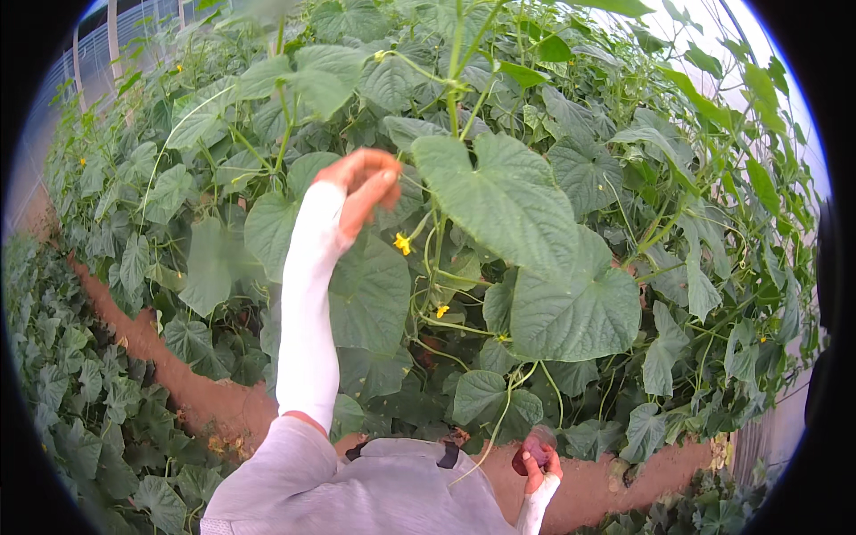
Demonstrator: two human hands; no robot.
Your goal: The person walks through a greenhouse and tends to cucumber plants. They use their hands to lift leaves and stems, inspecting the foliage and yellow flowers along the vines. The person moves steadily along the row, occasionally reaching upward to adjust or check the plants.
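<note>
My left hand (364, 187), at the end of a white sleeve (307, 314), is raised in front of the cucumber vines. Its fingers are bent and slightly blurred, and whether anything is between them cannot be told. Just to its right hangs a broad cucumber leaf (498, 194), beside an upright green stem (453, 80). A yellow flower (402, 243) shows below the hand. Down by my right side, my right hand (540, 473) grips a small container (537, 447), see-through at the top and dark red below.
Dense cucumber foliage (575, 307) fills the space before me. A strip of bare reddish soil (207, 401) runs between it and another plant row (100, 414) at lower left. Posts (114, 40) stand at upper left, and pale sheeting (756, 100) shows at upper right.
</note>
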